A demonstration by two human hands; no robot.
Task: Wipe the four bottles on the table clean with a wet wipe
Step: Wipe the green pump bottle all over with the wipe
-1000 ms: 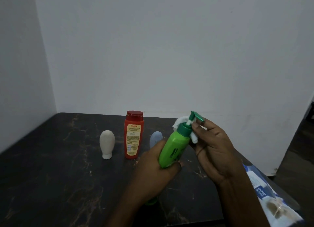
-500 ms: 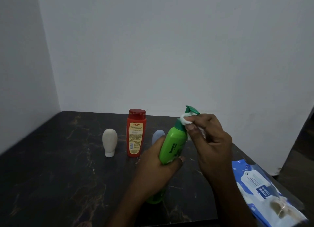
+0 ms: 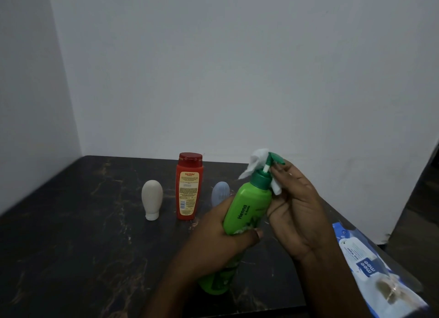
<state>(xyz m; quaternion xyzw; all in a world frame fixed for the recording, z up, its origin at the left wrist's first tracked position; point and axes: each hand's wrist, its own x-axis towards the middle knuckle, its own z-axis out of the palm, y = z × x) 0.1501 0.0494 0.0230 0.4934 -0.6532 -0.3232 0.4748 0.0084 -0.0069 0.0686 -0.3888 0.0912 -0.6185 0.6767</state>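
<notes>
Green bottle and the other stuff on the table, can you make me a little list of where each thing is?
green bottle: tilted, gripped by the left hand
wet wipe: bunched round the green pump, pinched by the right hand
red bottle: upright on the table
cream bottle: standing on its cap, left of the red one
blue bottle: behind the left hand, partly hidden
wipe pack: at the table's right edge

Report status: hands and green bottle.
Left hand grips green bottle, tilted. Right hand pinches wipe at pump. Nothing blocking.
</notes>
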